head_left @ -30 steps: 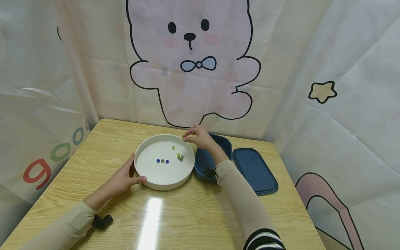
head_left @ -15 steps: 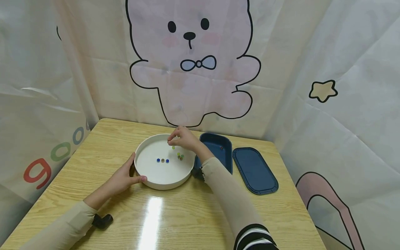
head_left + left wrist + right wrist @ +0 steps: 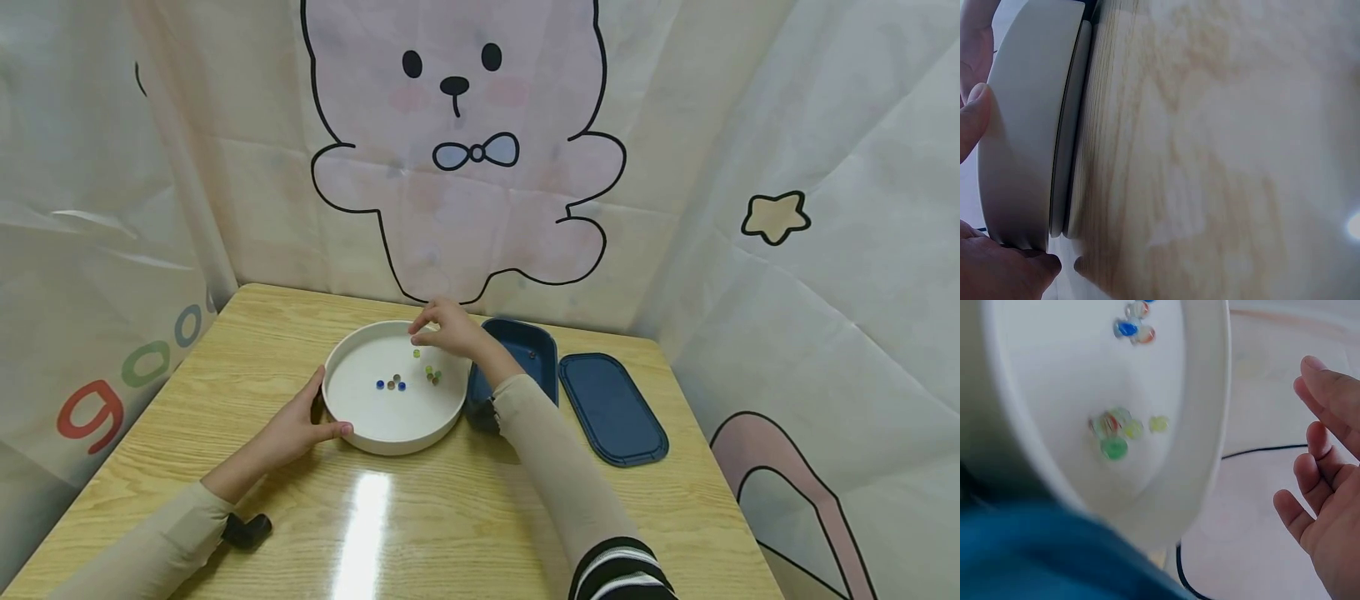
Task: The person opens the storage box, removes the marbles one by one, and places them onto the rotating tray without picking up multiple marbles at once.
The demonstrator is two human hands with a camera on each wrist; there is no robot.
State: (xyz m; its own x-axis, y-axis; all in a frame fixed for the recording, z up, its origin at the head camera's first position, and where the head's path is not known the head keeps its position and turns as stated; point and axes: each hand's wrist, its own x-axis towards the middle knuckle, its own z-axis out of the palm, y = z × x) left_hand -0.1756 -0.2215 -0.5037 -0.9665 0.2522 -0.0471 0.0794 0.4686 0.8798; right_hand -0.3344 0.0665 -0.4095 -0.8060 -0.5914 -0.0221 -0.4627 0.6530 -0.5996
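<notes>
A round white tray (image 3: 375, 421) stands on the table, and my left hand (image 3: 303, 425) holds it at its left side. The left wrist view shows the thumb and fingers against the tray's wall (image 3: 1025, 125). On the tray's floor, two blue marbles (image 3: 380, 384) lie with two brownish marbles (image 3: 397, 378). Several green and brownish marbles (image 3: 435, 380) cluster to the right, with a yellow-green marble (image 3: 416, 353) further back. Over the tray's back edge hovers my right hand (image 3: 447, 329). Its fingers (image 3: 1329, 381) are parted and hold nothing in the right wrist view.
Right of the tray is a dark blue box (image 3: 551, 367) with a small marble (image 3: 532, 355) inside, partly hidden by the right arm. Its flat blue lid (image 3: 615, 408) lies further right. A printed curtain (image 3: 465, 225) hangs close behind the wooden table (image 3: 420, 525).
My right hand has moved left from the box side over the tray and let go of a brownish marble, which now lies by the blue ones. It has since drawn slightly right. The left hand stays put.
</notes>
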